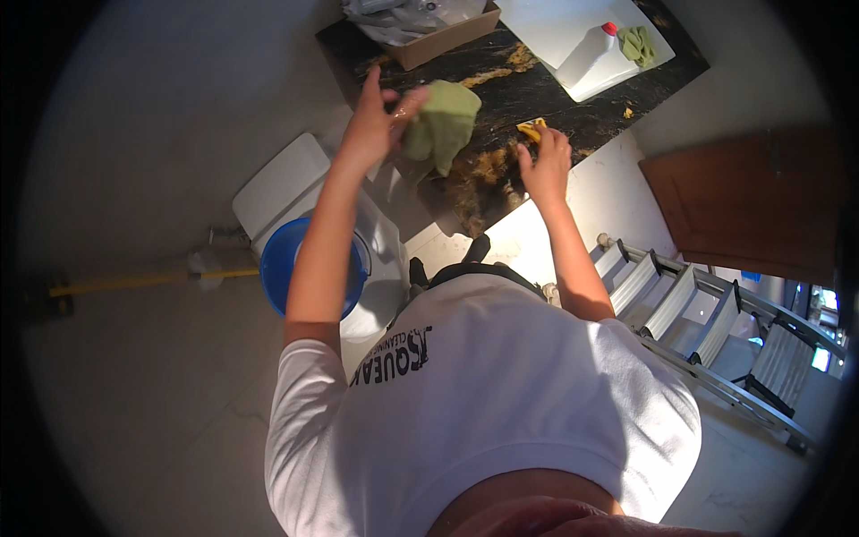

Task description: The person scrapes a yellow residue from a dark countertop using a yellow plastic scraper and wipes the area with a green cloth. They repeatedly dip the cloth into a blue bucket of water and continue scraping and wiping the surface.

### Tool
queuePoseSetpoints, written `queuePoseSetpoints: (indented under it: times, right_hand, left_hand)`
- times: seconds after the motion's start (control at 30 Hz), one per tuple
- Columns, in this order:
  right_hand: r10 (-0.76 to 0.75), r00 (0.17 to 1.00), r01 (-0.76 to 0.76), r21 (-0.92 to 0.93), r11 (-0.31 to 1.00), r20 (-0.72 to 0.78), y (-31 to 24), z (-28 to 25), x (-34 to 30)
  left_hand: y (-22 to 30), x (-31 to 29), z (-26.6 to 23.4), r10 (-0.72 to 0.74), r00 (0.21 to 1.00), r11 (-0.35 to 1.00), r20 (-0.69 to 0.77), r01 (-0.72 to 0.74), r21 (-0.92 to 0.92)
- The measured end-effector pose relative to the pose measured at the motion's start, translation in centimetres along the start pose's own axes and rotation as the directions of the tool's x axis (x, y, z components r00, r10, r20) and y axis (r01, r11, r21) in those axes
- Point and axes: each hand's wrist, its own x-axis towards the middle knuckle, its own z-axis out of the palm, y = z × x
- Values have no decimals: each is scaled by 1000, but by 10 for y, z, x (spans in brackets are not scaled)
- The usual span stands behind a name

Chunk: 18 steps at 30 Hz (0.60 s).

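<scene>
My left hand [380, 125] is raised over the dark marbled countertop [501, 72]. A light green cloth [447, 121] hangs from its fingers, slightly blurred, while the index finger points away from it. On the right, my right hand [548, 168] reaches down near the counter's front edge. Its fingertips are closed on a small yellow sponge [531, 130], partly hidden under them, against the stone.
A brown box of plastic-wrapped items [447, 38] stands at the back, beside a white basin [537, 18]. The basin holds a red-capped white bottle [586, 58] and another green cloth [637, 46]. A blue bucket [279, 268] rests on the white toilet [380, 259]. An aluminium ladder [680, 300] lies right.
</scene>
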Motion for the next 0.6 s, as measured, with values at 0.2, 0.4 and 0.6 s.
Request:
queuePoseSetpoints:
  times: [0.2, 0.4, 0.6]
  right_hand:
    - [123, 973, -67, -270, 960, 197, 73, 14, 3]
    - [257, 964, -259, 16, 966, 71, 99, -16, 14]
    - [222, 975, -221, 218, 951, 19, 114, -54, 23]
  left_hand:
    - [-51, 17, 111, 353, 889, 600, 291, -454, 659]
    - [-87, 0, 166, 402, 614, 393, 680, -786, 477]
    - [-72, 119, 187, 320, 831, 766, 454, -509, 392]
